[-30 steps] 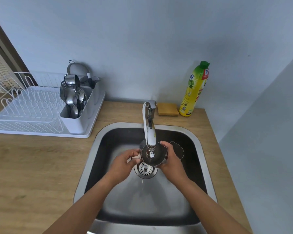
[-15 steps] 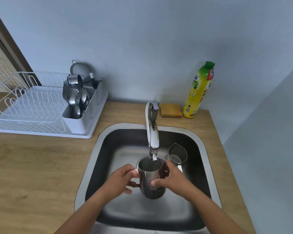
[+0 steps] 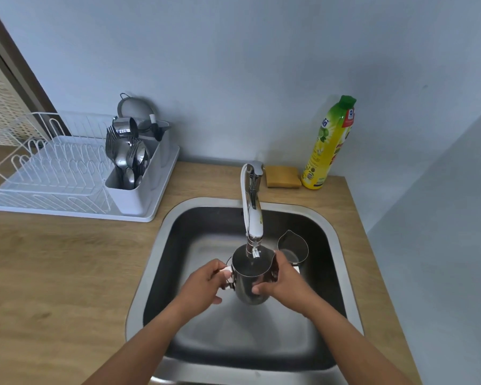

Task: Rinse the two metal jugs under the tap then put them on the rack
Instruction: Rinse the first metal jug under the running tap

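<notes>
A shiny metal jug (image 3: 252, 276) is held upright in the sink (image 3: 161, 259), its mouth right under the spout of the tap (image 3: 252, 209). My left hand (image 3: 203, 287) grips the jug's handle on its left side. My right hand (image 3: 283, 282) wraps the jug's right wall. A second, smaller metal jug (image 3: 293, 245) stands on the sink floor just behind my right hand, spout pointing away. The white dish rack (image 3: 53, 173) sits on the counter at the left, apart from both hands.
A cutlery holder with several forks and spoons (image 3: 128, 162) fills the rack's right end. A yellow sponge (image 3: 282, 176) and a yellow-green detergent bottle (image 3: 329, 143) stand behind the sink by the wall. Wooden counter (image 3: 67, 273) runs left of the sink.
The jug was tipped mouth-toward-me over the drain one second ago; it has since been turned upright under the spout. Both hands have stayed on it.
</notes>
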Action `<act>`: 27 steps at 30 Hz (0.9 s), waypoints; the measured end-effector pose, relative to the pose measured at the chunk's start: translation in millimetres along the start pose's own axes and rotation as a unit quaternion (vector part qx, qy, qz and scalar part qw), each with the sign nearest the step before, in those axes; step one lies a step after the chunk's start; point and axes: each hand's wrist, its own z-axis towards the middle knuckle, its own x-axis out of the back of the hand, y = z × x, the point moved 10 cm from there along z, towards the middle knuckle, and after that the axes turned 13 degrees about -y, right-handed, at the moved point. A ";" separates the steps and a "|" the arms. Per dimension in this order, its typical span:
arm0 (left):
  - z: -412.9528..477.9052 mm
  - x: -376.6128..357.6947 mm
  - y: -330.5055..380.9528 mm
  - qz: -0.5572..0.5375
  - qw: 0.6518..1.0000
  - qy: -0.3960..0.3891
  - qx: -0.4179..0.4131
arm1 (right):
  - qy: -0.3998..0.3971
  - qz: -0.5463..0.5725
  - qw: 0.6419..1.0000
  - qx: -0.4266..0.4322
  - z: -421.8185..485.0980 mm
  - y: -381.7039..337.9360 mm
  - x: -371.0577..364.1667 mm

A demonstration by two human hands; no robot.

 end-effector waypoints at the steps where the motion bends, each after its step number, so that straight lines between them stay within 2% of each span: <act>1: -0.4 4.2 -0.4 0.005 1.000 0.010 0.002 | -0.002 -0.001 1.000 0.001 0.4 -1.3 -2.7; 6: -1.7 -7.1 -2.5 0.013 0.999 -0.045 0.013 | -0.032 -0.034 0.999 -0.022 -1.5 7.9 1.5; 11: 0.7 7.8 -1.1 0.020 1.000 0.002 0.007 | -0.007 -0.013 1.000 -0.009 3.4 4.0 -3.6; 15: -2.1 3.8 -3.2 0.023 0.999 -0.034 0.012 | -0.027 -0.022 0.999 -0.016 7.2 10.8 -3.7; 20: -1.9 10.1 -2.3 0.051 0.999 0.008 -0.002 | -0.018 0.010 1.000 -0.008 10.1 13.8 -5.3; 27: -3.6 26.6 8.6 0.167 0.985 0.046 -0.011 | -0.052 0.109 0.993 -0.013 7.9 20.7 -21.7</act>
